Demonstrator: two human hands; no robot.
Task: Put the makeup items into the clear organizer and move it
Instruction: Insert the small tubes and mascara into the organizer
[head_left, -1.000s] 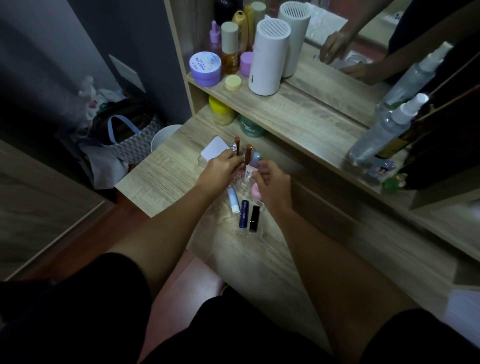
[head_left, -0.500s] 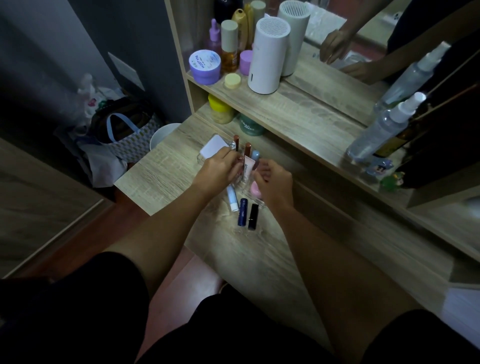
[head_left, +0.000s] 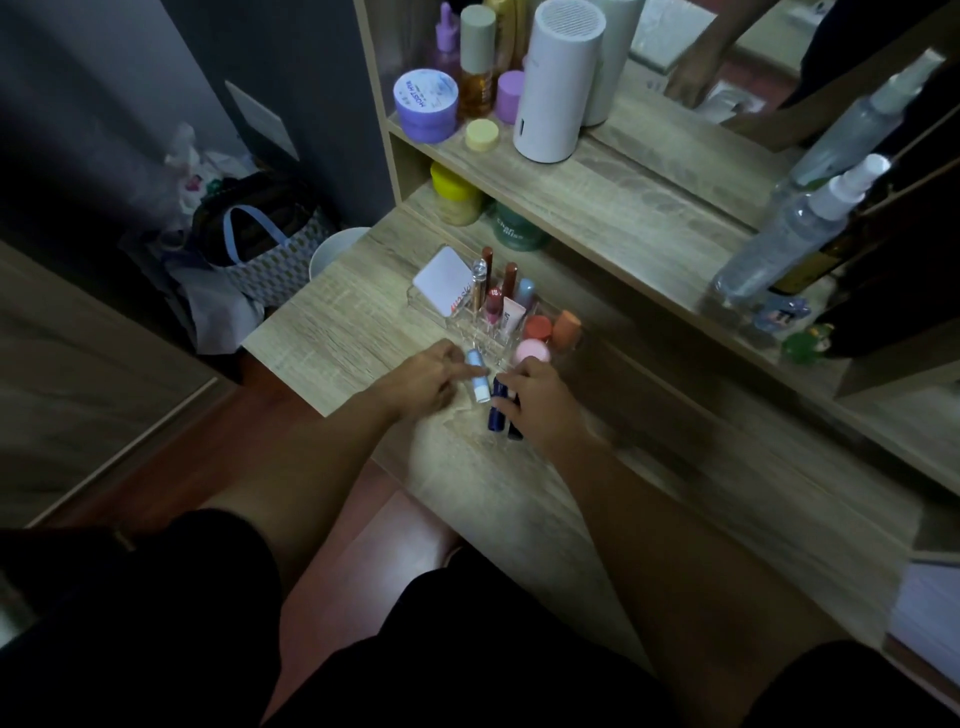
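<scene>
Two hands | left hand (head_left: 426, 382) touching light-blue tube (head_left: 477, 375) | right hand (head_left: 540, 402) on dark tubes (head_left: 497, 410)

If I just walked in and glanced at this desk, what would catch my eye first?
Probably the two hands at the desk's near edge: the left hand touching a pale blue tube, the right hand over dark blue tubes. Just beyond them stands the clear organizer, already filled with lipsticks and a white compact. On the shelf above, a tall white cylinder stands out.
</scene>
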